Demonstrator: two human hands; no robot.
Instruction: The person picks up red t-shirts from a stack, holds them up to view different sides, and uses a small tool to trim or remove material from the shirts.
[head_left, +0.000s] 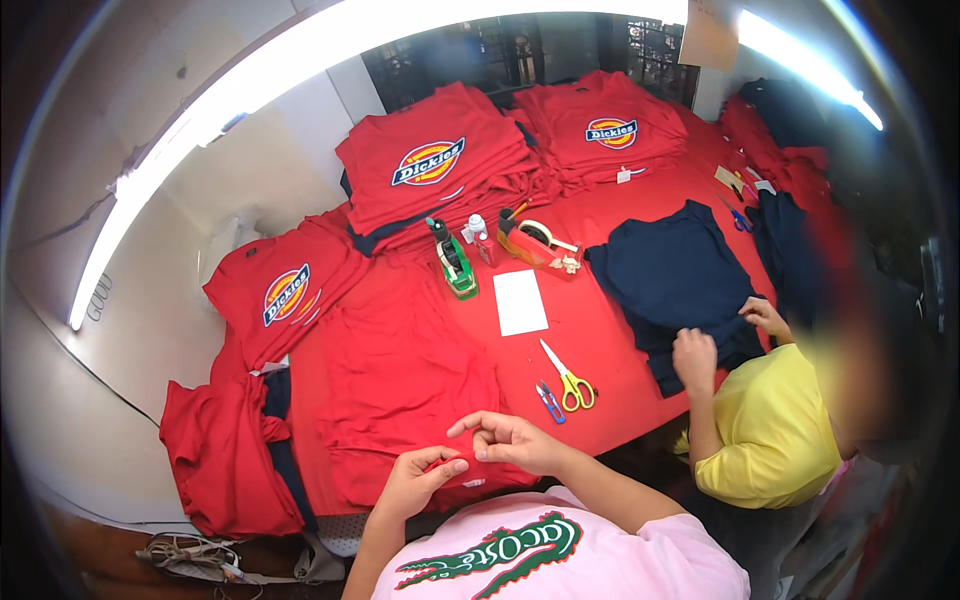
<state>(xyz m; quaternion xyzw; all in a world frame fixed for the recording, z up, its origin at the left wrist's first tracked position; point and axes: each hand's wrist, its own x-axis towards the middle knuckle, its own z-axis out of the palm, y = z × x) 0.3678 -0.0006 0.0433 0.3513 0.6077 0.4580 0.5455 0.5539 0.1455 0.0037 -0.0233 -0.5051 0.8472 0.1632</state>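
Observation:
A plain red shirt lies spread on the table in front of me, its near edge drawn up toward my body. My left hand pinches a bit of that edge between thumb and forefinger. Close beside it, my right hand has its fingertips drawn together above the same edge, the forefinger reaching out to the left. Whatever is between the right fingertips is too small to tell. Ahead of my right hand lie yellow-handled scissors and small blue thread snips.
Red printed shirts stand in stacks at the back; others lie left. A green tape dispenser, a red tape dispenser and white paper sit mid-table. At right, a co-worker in yellow handles a navy garment.

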